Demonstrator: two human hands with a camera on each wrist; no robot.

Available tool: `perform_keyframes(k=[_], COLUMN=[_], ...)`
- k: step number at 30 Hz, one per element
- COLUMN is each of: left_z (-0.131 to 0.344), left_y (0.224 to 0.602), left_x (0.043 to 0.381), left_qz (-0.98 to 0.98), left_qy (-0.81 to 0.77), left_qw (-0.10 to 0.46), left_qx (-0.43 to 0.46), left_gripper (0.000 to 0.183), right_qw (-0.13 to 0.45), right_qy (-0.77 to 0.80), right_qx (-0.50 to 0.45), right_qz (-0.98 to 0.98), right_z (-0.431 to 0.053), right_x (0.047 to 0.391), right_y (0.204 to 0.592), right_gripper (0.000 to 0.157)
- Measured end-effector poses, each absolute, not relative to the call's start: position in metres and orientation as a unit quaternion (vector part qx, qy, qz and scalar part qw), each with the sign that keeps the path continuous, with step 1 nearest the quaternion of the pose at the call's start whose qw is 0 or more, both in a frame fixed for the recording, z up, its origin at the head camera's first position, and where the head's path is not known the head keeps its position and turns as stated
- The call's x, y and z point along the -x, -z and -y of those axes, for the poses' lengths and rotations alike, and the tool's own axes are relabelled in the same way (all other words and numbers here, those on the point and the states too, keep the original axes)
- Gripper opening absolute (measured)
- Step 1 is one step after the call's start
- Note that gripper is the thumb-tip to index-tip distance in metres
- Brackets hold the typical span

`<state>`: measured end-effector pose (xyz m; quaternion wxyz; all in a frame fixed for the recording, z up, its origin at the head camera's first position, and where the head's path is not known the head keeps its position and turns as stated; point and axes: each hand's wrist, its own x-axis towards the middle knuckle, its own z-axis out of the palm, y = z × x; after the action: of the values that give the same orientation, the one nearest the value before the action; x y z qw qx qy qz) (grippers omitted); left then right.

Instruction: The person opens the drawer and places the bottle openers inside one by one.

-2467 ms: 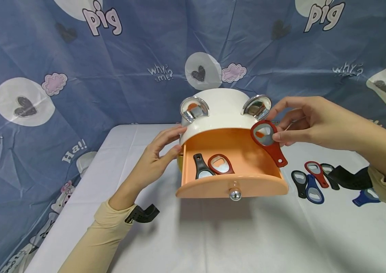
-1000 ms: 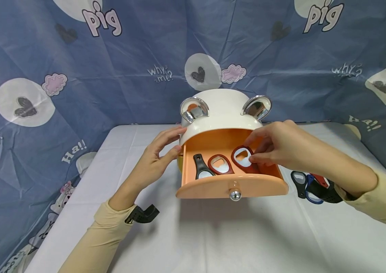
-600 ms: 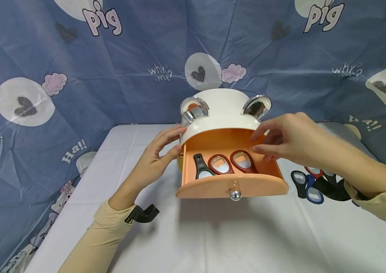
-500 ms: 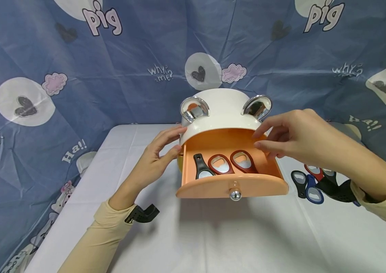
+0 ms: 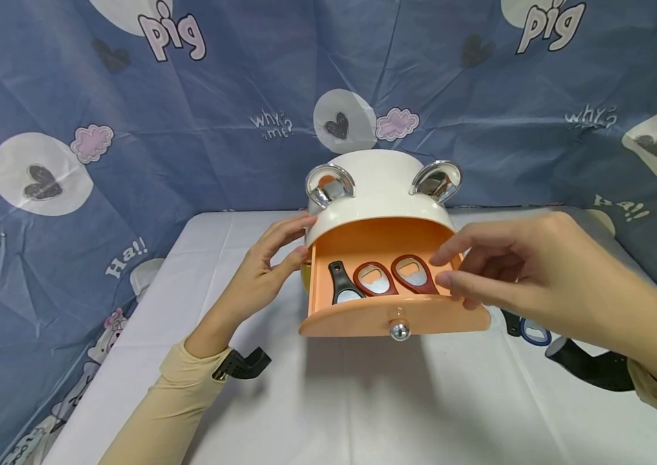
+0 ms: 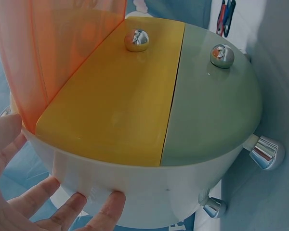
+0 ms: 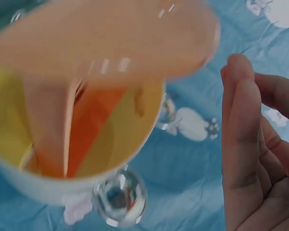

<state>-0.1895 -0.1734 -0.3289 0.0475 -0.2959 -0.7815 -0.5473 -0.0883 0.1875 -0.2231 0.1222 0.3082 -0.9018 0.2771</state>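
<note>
Three openers [image 5: 380, 285] lie in the drawer [image 5: 351, 320] between your left hand [image 5: 261, 274], spread against the white case [image 5: 383, 184], and loosely parted right hand [image 5: 537, 265]. Your left wrist view, unlike head, shows the green panel [image 6: 214, 101].

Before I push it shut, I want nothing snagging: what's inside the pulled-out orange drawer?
A black opener, a middle red opener and a right red opener. The drawer front covers their near ends; the right hand hides part of the right side.
</note>
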Motion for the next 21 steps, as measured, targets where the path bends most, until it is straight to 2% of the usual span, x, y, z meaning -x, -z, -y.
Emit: perform_keyframes(k=[7, 12, 14, 18, 21], left_z=[0.173, 0.173, 0.174, 0.174, 0.174], left_y=[0.33, 0.33, 0.33, 0.331, 0.331], left_x=[0.191, 0.191, 0.191, 0.191, 0.191], left_qz=[0.78, 0.781, 0.78, 0.78, 0.781], left_qy=[0.548, 0.547, 0.547, 0.549, 0.549], left_qw=[0.049, 0.052, 0.051, 0.05, 0.05], left_qx=[0.297, 0.298, 0.298, 0.297, 0.295], left_gripper=[0.048, 0.048, 0.048, 0.048, 0.048], right_qw=[0.044, -0.065, -0.092, -0.113, -0.105], right_qy=[-0.332, -0.362, -0.378, -0.402, -0.412], right_qx=[-0.376, -0.356, -0.344, -0.325, -0.323], right_qz=[0.864, 0.859, 0.854, 0.849, 0.846], right_z=[-0.172, -0.163, -0.161, -0.158, -0.155], right_x=[0.067, 0.062, 0.062, 0.063, 0.064], right_y=[0.24, 0.252, 0.258, 0.266, 0.269], right_gripper=[0.021, 0.021, 0.023, 0.028, 0.031])
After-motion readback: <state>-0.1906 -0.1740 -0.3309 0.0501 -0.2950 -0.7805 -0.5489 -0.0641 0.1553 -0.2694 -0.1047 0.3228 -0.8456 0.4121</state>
